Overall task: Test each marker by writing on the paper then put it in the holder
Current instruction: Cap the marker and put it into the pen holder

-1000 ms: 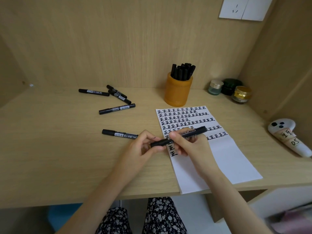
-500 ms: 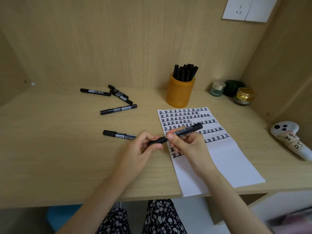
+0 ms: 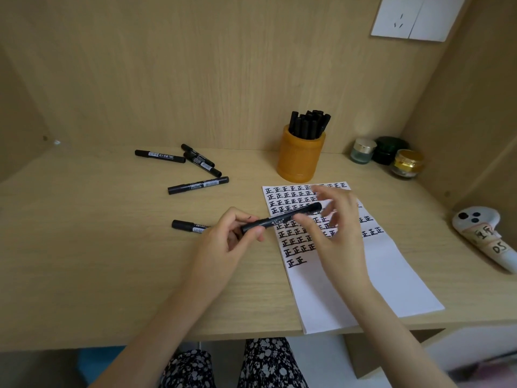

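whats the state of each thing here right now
marker, looks capped, held above paper
left hand, pinches the marker
right hand, open, blurred
holder, upright, packed with markers
paper, flat, top half written on
loose markers, five, lying on desk
jars, lids on

I see the right hand's fingers (image 3: 335,196) only as a blur above the paper (image 3: 363,275). Left of the paper, the left hand (image 3: 223,245) covers one end of a lying marker (image 3: 186,226).

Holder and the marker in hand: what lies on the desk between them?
In the head view, only the top written rows of the paper lie between the holder and the marker.
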`<act>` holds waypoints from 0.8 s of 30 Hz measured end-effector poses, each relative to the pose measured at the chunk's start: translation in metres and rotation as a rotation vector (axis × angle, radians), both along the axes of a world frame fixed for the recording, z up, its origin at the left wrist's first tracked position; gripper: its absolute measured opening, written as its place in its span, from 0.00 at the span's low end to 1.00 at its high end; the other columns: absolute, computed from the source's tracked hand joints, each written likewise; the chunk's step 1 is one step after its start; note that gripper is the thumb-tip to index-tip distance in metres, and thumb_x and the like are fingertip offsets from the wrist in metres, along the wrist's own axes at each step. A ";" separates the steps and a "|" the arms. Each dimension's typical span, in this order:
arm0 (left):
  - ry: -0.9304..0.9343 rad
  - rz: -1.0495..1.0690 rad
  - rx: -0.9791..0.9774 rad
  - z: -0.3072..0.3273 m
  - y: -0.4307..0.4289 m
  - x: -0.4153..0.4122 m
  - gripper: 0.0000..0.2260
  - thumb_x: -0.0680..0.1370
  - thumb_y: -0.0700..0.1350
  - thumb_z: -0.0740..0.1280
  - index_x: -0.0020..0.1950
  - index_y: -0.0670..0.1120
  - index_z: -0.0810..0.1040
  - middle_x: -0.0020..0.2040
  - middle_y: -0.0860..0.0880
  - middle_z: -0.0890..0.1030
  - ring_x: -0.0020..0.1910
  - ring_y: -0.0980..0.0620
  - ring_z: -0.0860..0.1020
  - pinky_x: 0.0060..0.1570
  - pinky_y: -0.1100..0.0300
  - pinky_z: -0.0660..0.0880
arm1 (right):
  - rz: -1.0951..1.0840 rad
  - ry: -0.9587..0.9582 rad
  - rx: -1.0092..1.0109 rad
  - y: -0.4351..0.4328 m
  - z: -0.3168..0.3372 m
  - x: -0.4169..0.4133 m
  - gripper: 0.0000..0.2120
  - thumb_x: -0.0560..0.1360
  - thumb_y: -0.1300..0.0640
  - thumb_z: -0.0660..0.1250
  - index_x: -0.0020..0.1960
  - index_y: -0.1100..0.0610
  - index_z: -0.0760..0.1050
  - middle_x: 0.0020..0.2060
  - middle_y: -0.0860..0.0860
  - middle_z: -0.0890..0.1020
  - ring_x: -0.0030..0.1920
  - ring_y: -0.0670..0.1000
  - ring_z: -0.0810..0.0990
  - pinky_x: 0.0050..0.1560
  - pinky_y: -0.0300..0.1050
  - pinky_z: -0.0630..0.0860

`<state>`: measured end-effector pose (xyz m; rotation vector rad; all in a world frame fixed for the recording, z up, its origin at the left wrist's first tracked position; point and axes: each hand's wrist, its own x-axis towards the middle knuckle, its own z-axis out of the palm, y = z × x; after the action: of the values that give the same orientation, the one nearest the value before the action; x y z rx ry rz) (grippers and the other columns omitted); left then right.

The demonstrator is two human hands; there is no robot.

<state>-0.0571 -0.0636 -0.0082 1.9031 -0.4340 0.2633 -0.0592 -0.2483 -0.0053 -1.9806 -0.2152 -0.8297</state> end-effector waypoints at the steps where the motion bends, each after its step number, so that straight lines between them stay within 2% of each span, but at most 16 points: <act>1: -0.012 -0.011 0.013 0.001 -0.001 0.002 0.06 0.74 0.53 0.65 0.49 0.55 0.74 0.42 0.61 0.82 0.36 0.46 0.78 0.36 0.47 0.76 | 0.051 -0.080 -0.168 0.000 -0.001 0.003 0.15 0.73 0.56 0.72 0.59 0.54 0.77 0.54 0.50 0.75 0.52 0.42 0.73 0.53 0.34 0.69; 2: -0.027 -0.026 0.018 0.002 -0.003 0.005 0.06 0.75 0.51 0.65 0.50 0.54 0.74 0.42 0.61 0.82 0.33 0.50 0.77 0.32 0.54 0.75 | 0.082 -0.145 -0.324 0.001 -0.001 0.007 0.12 0.74 0.55 0.70 0.56 0.55 0.80 0.55 0.51 0.76 0.53 0.45 0.74 0.54 0.39 0.70; 4: -0.048 -0.046 -0.002 0.006 -0.007 0.008 0.05 0.76 0.49 0.65 0.50 0.50 0.75 0.40 0.59 0.82 0.31 0.57 0.75 0.30 0.64 0.71 | 0.087 -0.233 -0.545 0.003 -0.001 0.016 0.10 0.75 0.54 0.68 0.54 0.56 0.81 0.51 0.51 0.80 0.48 0.51 0.75 0.49 0.46 0.72; 6: -0.040 -0.049 -0.058 0.012 -0.011 0.011 0.05 0.76 0.48 0.66 0.49 0.49 0.76 0.38 0.57 0.82 0.33 0.60 0.77 0.33 0.66 0.71 | 0.084 -0.261 -0.600 0.004 0.004 0.022 0.08 0.76 0.55 0.69 0.52 0.58 0.81 0.45 0.50 0.81 0.44 0.52 0.75 0.44 0.46 0.72; 8: -0.017 -0.055 -0.087 0.017 -0.013 0.013 0.09 0.74 0.53 0.64 0.50 0.50 0.75 0.38 0.57 0.83 0.37 0.61 0.78 0.38 0.65 0.74 | 0.103 -0.213 -0.570 0.004 0.008 0.028 0.07 0.75 0.57 0.70 0.51 0.58 0.80 0.44 0.49 0.80 0.43 0.49 0.76 0.41 0.44 0.74; 10: 0.010 -0.047 -0.048 0.019 -0.011 0.017 0.13 0.73 0.56 0.62 0.54 0.52 0.74 0.40 0.55 0.82 0.41 0.59 0.79 0.44 0.59 0.76 | 0.122 -0.116 -0.451 0.005 0.017 0.035 0.07 0.75 0.58 0.70 0.52 0.58 0.78 0.44 0.48 0.80 0.40 0.44 0.74 0.39 0.39 0.73; 12: 0.025 -0.021 -0.003 0.018 -0.009 0.021 0.07 0.75 0.52 0.62 0.53 0.56 0.72 0.41 0.54 0.81 0.42 0.56 0.79 0.47 0.54 0.76 | 0.127 -0.032 -0.221 0.005 0.031 0.049 0.08 0.75 0.59 0.70 0.53 0.55 0.75 0.44 0.47 0.79 0.40 0.42 0.75 0.40 0.31 0.70; 14: 0.040 -0.008 0.029 0.014 -0.009 0.023 0.05 0.76 0.49 0.63 0.50 0.59 0.71 0.42 0.54 0.81 0.42 0.56 0.78 0.46 0.56 0.77 | 0.105 -0.029 -0.045 0.004 0.049 0.068 0.15 0.75 0.61 0.70 0.59 0.53 0.71 0.44 0.48 0.79 0.41 0.42 0.76 0.42 0.30 0.71; 17: 0.055 -0.014 0.096 0.007 -0.014 0.025 0.05 0.77 0.49 0.64 0.51 0.57 0.75 0.44 0.57 0.80 0.44 0.61 0.76 0.42 0.68 0.71 | 0.044 -0.079 -0.015 -0.001 0.073 0.102 0.24 0.75 0.62 0.68 0.68 0.51 0.66 0.42 0.52 0.78 0.41 0.45 0.78 0.46 0.38 0.76; 20: -0.001 -0.010 0.189 0.004 -0.023 0.027 0.06 0.77 0.48 0.66 0.53 0.53 0.77 0.45 0.58 0.78 0.42 0.62 0.74 0.40 0.71 0.67 | 0.012 -0.116 -0.047 -0.005 0.088 0.134 0.23 0.77 0.64 0.64 0.69 0.52 0.64 0.40 0.49 0.76 0.40 0.48 0.79 0.47 0.47 0.79; 22: -0.046 -0.002 0.226 0.003 -0.028 0.029 0.06 0.77 0.48 0.65 0.53 0.53 0.77 0.44 0.59 0.77 0.42 0.62 0.73 0.39 0.73 0.66 | -0.028 -0.124 -0.035 -0.008 0.095 0.153 0.20 0.78 0.64 0.63 0.68 0.54 0.66 0.39 0.45 0.74 0.40 0.46 0.79 0.45 0.45 0.79; 24: -0.070 0.005 0.249 0.000 -0.030 0.031 0.06 0.77 0.48 0.65 0.54 0.54 0.76 0.44 0.60 0.76 0.44 0.63 0.73 0.41 0.74 0.67 | -0.089 -0.119 -0.057 -0.010 0.099 0.169 0.19 0.78 0.63 0.63 0.68 0.53 0.66 0.41 0.46 0.75 0.39 0.43 0.76 0.40 0.39 0.77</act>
<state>-0.0261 -0.0934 -0.0081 2.1434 -0.5286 0.2907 0.1096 -0.2580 0.0941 -2.0073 -0.2233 -1.0102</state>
